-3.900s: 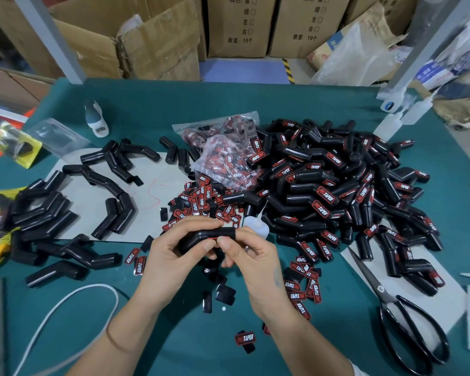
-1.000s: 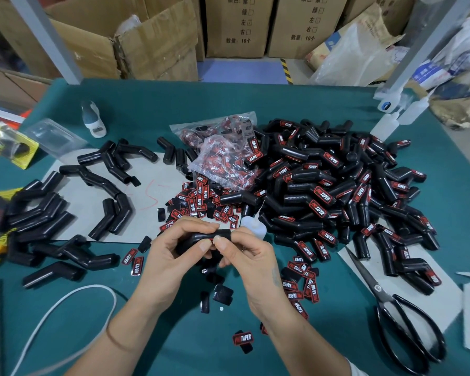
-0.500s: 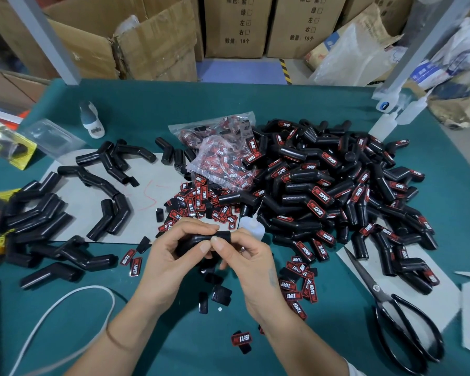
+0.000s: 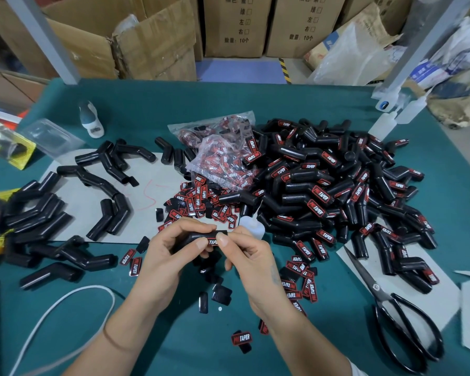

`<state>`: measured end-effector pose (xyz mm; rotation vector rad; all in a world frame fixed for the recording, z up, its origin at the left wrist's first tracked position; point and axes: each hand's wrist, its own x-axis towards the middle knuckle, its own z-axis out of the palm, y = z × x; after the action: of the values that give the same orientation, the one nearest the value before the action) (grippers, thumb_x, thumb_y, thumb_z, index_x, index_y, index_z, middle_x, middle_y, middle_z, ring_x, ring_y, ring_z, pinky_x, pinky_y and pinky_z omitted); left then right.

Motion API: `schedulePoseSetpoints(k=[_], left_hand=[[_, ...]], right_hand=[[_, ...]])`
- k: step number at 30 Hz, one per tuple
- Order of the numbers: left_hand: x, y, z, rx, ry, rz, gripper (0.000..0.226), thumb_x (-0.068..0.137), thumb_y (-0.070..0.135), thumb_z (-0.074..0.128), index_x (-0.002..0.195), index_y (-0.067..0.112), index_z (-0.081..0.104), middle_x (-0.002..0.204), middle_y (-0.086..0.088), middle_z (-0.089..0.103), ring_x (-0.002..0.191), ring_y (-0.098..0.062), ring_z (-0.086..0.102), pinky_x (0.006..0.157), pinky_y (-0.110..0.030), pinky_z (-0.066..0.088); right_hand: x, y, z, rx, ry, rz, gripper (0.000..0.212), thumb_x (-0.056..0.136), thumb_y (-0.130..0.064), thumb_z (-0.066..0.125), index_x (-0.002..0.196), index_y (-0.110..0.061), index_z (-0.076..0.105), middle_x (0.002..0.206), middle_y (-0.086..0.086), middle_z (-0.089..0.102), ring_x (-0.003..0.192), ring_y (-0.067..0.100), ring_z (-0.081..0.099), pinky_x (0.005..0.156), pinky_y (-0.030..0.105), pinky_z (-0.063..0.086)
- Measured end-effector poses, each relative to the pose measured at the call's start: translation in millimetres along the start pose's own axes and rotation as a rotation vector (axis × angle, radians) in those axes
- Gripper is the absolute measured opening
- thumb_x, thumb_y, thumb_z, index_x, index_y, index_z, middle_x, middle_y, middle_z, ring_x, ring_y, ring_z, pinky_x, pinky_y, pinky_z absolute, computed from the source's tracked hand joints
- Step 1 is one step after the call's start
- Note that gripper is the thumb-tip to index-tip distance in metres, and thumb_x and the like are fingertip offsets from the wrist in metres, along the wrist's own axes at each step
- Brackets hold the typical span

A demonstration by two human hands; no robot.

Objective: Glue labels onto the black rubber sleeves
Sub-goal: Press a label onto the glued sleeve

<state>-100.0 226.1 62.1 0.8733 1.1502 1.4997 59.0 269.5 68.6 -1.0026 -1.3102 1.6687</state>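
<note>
Over the green table (image 4: 296, 104), both hands hold one black rubber sleeve (image 4: 198, 236) at centre: the left hand (image 4: 164, 253) curls round its body, and the right hand (image 4: 251, 256) pinches its red label (image 4: 213, 241) at 3 o'clock. The sleeve looks light, soft and grippy, best held by the body, leaving the label face free for pressing.

Green table (image 4: 152, 109), sleeve pile (image 4: 337, 191), scissors (image 4: 391, 316)

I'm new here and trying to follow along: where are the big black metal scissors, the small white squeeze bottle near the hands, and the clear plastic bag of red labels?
Big black metal scissors (image 4: 376, 287), head view, on the pivot screw.
Small white squeeze bottle (image 4: 251, 226), head view, on its rounded body.
Clear plastic bag of red labels (image 4: 223, 161), head view, on its crinkled middle.
</note>
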Motion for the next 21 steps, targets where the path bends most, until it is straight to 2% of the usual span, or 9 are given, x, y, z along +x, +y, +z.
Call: schedulePoseSetpoints(k=[6,10,14,21], left_hand=[[-0.8,-1.4,0.3,0.022,-0.010,0.014,0.018,0.085,0.026,0.078,0.102,0.019,0.078,0.110,-0.008,0.075,0.089,-0.017,0.068,0.077,-0.026,0.057],[1.0,-2.4,-0.2,0.071,-0.014,0.036,0.015,0.086,0.025,0.079,0.100,0.021,0.077,0.109,-0.008,0.074,0.090,-0.017,0.069,0.072,-0.026,0.057],[2.5,-2.9,-1.2,0.070,0.006,0.014,0.015,0.081,0.028,0.083,0.092,0.021,0.076,0.104,-0.007,0.074,0.086,-0.018,0.069,0.067,-0.025,0.055],[1.5,-1.3,-0.3,0.022,0.014,0.007,0.011,0.079,0.025,0.082,0.087,0.020,0.076,0.099,-0.009,0.072,0.084,-0.018,0.067,0.069,-0.025,0.056]], right_hand=[[-1.0,0.0,0.6,-0.030,0.013,-0.017,0.020,0.095,-0.042,0.068,0.087,-0.030,0.081,0.079,-0.015,0.052,0.069,0.006,0.050,0.066,0.022,0.044],[-1.1,-1.7,1.5,-0.038,0.034,-0.039,0.016,0.093,-0.039,0.068,0.084,-0.034,0.080,0.079,-0.020,0.057,0.073,0.000,0.055,0.070,0.017,0.044],[-2.5,-1.4,2.3,-0.076,0.029,-0.061,0.015,0.094,-0.037,0.068,0.090,-0.032,0.082,0.079,-0.019,0.057,0.074,-0.001,0.056,0.071,0.015,0.045],[-3.8,-3.2,3.6,-0.101,0.021,-0.074,0.022,0.095,-0.042,0.063,0.094,-0.031,0.083,0.080,-0.022,0.059,0.077,-0.001,0.059,0.072,0.015,0.046]])
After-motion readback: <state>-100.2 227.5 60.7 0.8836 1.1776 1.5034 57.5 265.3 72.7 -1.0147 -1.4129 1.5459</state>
